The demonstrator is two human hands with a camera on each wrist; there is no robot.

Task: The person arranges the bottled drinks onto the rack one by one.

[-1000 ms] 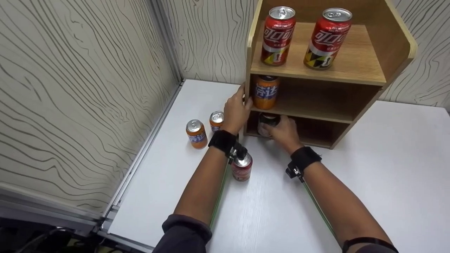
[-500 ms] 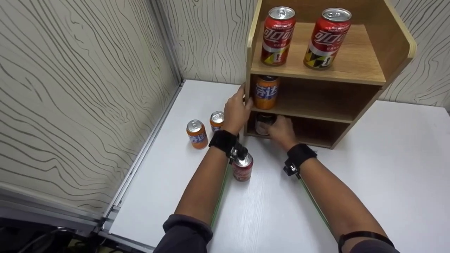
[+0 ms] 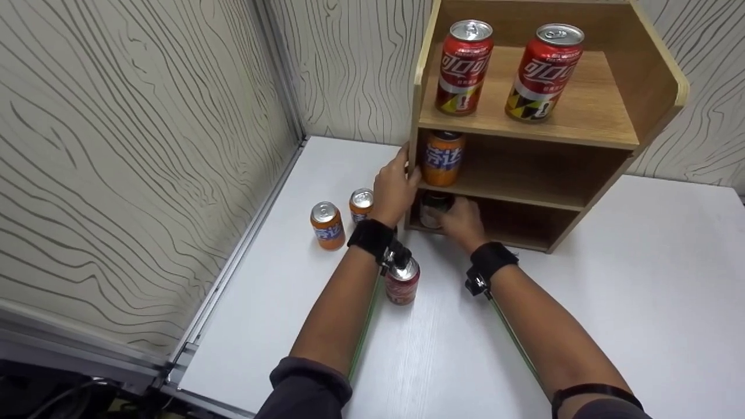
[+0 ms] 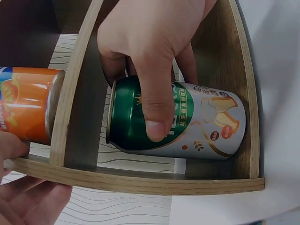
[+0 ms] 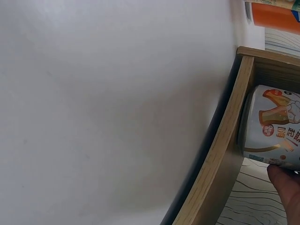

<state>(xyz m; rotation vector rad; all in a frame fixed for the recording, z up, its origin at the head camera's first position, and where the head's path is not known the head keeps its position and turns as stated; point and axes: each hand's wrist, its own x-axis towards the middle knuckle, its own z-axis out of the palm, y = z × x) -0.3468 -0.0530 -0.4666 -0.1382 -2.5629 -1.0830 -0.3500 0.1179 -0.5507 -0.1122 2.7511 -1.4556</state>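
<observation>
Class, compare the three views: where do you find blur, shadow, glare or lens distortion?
Head: right hand blurred, its can dim in the lower shelf's shade, glare atop the front red can. Left wrist: can label sharp, cabinet edge bowed. Right wrist: soft shadow across the table.

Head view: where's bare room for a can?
Free: white tabletop right of the brown wooden shelf; the shelf's middle tier, right of the orange metal can. Crowded: bottom tier's left end, where the right hand grips a green-and-silver metal can; tabletop left of the shelf, with left hand and two more orange cans.
</observation>
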